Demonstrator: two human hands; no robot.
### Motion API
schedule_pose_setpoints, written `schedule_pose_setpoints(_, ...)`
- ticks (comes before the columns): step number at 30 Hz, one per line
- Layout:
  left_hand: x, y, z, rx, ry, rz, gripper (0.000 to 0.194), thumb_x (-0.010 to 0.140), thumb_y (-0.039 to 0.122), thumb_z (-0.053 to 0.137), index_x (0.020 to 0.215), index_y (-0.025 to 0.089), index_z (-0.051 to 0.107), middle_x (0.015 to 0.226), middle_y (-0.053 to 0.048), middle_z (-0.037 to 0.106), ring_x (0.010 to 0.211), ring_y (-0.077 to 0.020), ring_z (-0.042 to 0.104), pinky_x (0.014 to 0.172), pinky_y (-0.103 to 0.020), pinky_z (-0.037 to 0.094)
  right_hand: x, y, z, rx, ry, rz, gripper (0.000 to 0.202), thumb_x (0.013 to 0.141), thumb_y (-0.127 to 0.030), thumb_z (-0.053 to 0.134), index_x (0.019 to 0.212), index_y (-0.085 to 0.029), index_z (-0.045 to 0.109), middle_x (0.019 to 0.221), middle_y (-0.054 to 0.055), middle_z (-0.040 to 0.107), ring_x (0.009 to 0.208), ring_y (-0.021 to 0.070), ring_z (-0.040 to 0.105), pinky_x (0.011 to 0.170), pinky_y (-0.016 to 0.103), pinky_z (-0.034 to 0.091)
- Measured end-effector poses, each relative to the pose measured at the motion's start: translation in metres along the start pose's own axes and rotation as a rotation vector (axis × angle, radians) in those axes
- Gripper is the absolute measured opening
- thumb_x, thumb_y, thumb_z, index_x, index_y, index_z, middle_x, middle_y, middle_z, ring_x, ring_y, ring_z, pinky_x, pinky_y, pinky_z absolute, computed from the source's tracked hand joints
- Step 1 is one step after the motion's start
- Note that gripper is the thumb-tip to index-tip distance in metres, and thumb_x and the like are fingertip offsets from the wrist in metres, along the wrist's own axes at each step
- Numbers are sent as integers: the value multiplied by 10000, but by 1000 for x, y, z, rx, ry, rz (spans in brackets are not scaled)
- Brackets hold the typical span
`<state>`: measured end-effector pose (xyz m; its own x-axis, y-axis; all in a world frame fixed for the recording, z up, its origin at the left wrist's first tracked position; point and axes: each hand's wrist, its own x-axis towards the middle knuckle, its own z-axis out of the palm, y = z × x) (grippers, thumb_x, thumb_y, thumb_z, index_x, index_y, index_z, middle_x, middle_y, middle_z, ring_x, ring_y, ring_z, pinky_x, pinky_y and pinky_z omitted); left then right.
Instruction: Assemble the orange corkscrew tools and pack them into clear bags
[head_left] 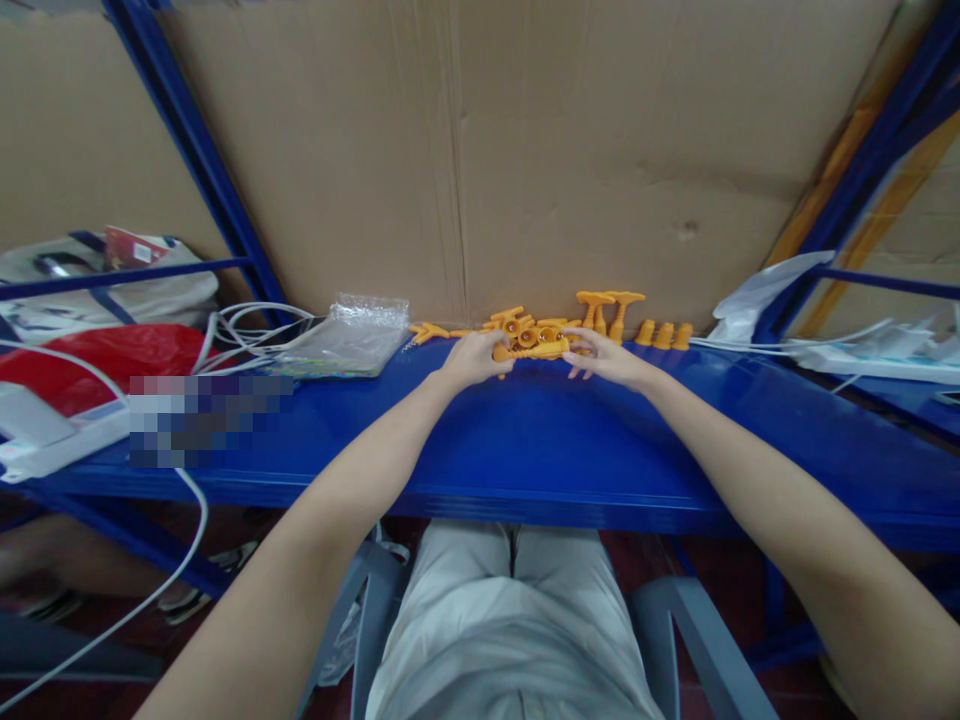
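My left hand (477, 358) is closed around the rounded end of an orange plastic handle-like piece (540, 351), which lies level between my hands at the far side of the blue table. The fingers of my right hand (604, 358) curl about its other end, thumb and index finger on either side. Just behind, a heap of orange plastic parts (512, 326) with round hollow ends lies against the cardboard. To the right of the heap stand T-topped orange pieces (618, 312), upright. Beyond them, small orange cup-like parts (664, 335) stand in a row.
A blue metal table (540, 440) backs onto a cardboard wall (525, 150). At left are a clear plastic packet (352, 340), white cables (247, 325), a red bag (97, 362) and a power strip (67, 440). Another power strip (877, 360) lies at right.
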<state>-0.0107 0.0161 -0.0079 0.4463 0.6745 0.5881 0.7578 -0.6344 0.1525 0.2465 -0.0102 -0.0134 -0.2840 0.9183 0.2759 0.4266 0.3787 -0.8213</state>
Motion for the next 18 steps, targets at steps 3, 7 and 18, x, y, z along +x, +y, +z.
schedule_pose_setpoints(3, 0, -1, 1, -3, 2, 10, 204, 714, 274, 673, 883, 160, 684, 661, -6, 648, 597, -147, 567, 551, -250, 314, 4, 9, -1, -8, -5, -133, 498, 805, -348, 724, 1248, -198, 550, 1104, 87, 646, 712, 146, 685, 661, 304, 594)
schedule_pose_setpoints(7, 0, -2, 1, -43, 9, 42, 190, 724, 301, 667, 862, 169, 679, 642, 8, 635, 584, -132, 549, 544, -239, 313, 7, 12, 0, -22, 9, -173, 416, 802, -373, 711, 1149, -185, 582, 997, 57, 649, 636, 129, 662, 701, 345, 604)
schedule_pose_setpoints(18, 0, -1, -1, 0, 41, -2, 267, 747, 416, 714, 844, 170, 683, 669, -4, 652, 616, -143, 573, 560, -244, 340, 4, 7, 5, -6, 9, -116, 409, 779, -358, 734, 1116, -178, 588, 929, 45, 657, 618, 137, 664, 713, 366, 609)
